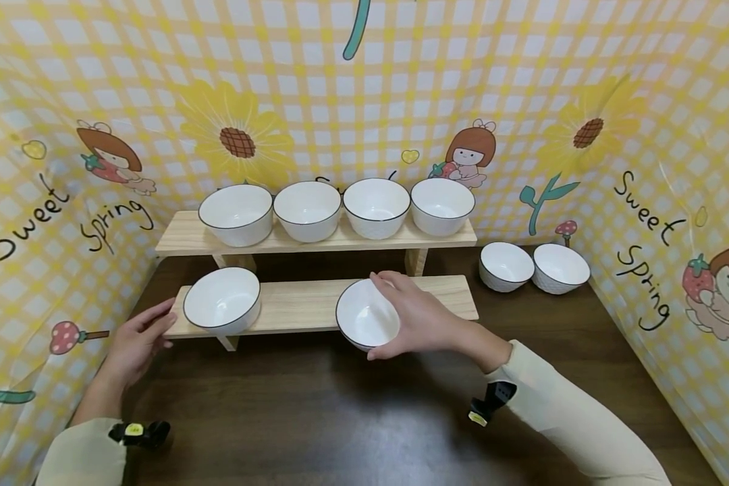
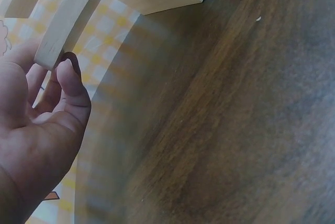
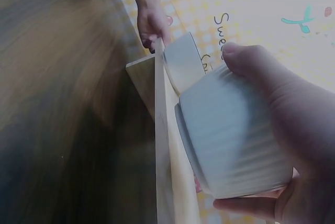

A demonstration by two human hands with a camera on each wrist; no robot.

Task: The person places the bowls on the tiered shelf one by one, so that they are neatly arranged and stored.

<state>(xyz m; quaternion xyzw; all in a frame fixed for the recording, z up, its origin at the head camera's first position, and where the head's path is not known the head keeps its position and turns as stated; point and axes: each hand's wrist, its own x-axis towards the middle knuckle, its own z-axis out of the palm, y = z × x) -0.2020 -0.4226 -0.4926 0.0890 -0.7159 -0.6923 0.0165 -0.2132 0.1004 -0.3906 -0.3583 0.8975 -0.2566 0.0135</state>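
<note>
A white bowl [image 1: 367, 316] with a thin dark rim is in my right hand [image 1: 414, 316], gripped between thumb and fingers across its rim and side. It is at the front edge of the lower wooden shelf [image 1: 304, 305]; in the right wrist view the bowl [image 3: 235, 135] tilts close to the board, and I cannot tell whether they touch. My left hand [image 1: 135, 343] pinches the left end of that shelf, the thumb [image 2: 70, 80] on one face and fingers behind. Beside it, another white bowl [image 1: 223, 300] stands upright on the shelf.
Behind, a higher wooden shelf [image 1: 179, 233] bears several white bowls [image 1: 306, 210] in a row. Two smaller bowls [image 1: 506, 266] stand on the dark wooden table [image 1: 316, 418] to the right. Yellow checked cloth [image 1: 364, 94] encloses the back and sides.
</note>
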